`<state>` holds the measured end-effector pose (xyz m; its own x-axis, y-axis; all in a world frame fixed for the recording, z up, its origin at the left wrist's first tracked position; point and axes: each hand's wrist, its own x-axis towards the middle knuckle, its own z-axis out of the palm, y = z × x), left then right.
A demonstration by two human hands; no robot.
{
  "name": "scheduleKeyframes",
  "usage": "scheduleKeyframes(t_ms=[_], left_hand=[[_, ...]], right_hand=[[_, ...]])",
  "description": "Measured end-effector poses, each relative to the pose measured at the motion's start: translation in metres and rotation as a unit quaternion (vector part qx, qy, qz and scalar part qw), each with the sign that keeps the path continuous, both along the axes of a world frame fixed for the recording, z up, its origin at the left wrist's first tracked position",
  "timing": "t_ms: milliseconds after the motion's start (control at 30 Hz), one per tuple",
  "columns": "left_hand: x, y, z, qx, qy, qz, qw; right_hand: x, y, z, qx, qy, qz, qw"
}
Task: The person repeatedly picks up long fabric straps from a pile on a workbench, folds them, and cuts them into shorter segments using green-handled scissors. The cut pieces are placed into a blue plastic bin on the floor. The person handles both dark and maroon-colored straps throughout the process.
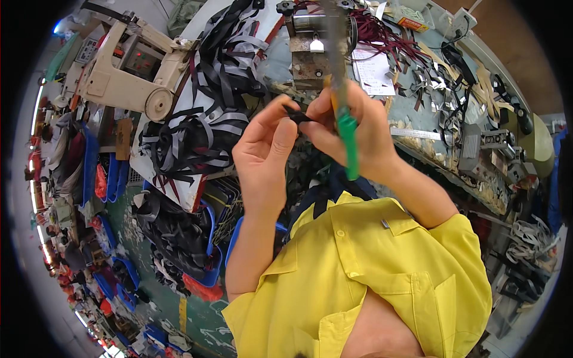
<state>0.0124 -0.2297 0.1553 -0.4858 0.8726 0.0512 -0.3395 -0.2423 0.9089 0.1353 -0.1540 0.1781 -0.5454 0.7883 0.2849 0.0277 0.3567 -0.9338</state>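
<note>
Dark strip (300,115) caught between two fingertip grips

Raised near the front edge of a littered tabletop (409,102), a small dark strip sits between a worker's hands. The left hand (265,146) pinches one end between thumb and forefinger; the right hand (371,134) grips the other, fingers drawn in close. A blurred rod with a green end (347,146) passes in front of the right hand; whether that hand holds it, one cannot tell.

With so little material between the fingers, a loosened pinch could drop the strip, and its dark colour could make it hard to spot below. The rod could hide the right fingers or catch on them if that hand shifts.

Near the tabletop's left edge stands a roller machine (313,59), with dark red strips (391,33) heaped to its right and a metal ruler (415,133) by the front edge. On a white tabletop (185,192) at left, black and grey straps (224,71) crowd toward the near corner; a snagged loop could pull others over the side.
</note>
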Motion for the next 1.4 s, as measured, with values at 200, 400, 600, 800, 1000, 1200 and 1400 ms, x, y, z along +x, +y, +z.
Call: scheduleKeyframes(t_ms=[200, 400, 600, 800, 1000, 1200, 1400], left_hand=[[-0.007, -0.010, 0.021, -0.056, 0.084, 0.036, 0.994], [-0.006, -0.001, 0.021, -0.075, 0.136, 0.046, 0.987], [0.006, 0.008, 0.020, -0.083, 0.143, 0.042, 0.985], [0.020, 0.023, 0.009, -0.094, 0.066, -0.018, 0.993], [0.027, 0.045, -0.017, -0.139, 0.011, -0.032, 0.990], [0.015, 0.057, -0.032, -0.145, -0.124, -0.015, 0.981], [0.012, 0.070, -0.038, -0.153, -0.149, 0.018, 0.977]], right_hand=[[0.013, 0.004, -0.005, -0.185, 0.053, 0.116, 0.974], [0.050, 0.003, -0.045, -0.106, -0.158, 0.225, 0.956], [0.055, 0.007, -0.037, -0.172, -0.190, 0.244, 0.935], [0.050, 0.000, -0.070, -0.113, -0.035, 0.122, 0.985], [0.068, 0.011, -0.084, -0.195, -0.121, 0.077, 0.970], [0.129, 0.099, -0.203, -0.050, -0.518, -0.192, 0.832], [0.217, 0.176, -0.287, 0.142, -0.583, -0.213, 0.771]])
